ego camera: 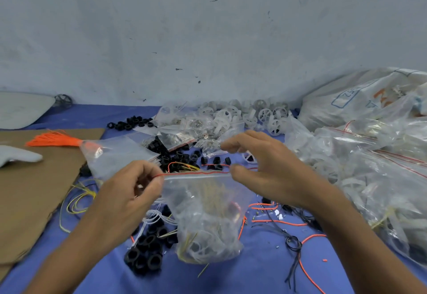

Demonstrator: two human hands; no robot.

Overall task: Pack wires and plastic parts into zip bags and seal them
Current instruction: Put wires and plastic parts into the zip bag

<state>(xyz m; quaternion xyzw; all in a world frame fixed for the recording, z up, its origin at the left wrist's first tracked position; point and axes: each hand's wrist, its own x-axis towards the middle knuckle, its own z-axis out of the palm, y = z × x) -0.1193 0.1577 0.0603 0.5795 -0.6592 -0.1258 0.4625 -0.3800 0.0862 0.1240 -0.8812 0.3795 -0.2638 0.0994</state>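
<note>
1. Left hand (138,185) pinches the left end of the zip bag (208,219) at its red-lined top.
2. Right hand (265,168) is spread, thumb tip at the seal's right end (forefinger well clear).
3. Clear and crumpled, stuffed with white parts and yellowish wires, the bag stands on the blue table (254,270) beside black rings (147,254).

Open desk (254,275) shows only along the near edge. Black rings (143,256) crowd left of the zip bag (208,219), loose wires (293,242) its right; a heap of filled bags (381,168) blocks the far right.
</note>
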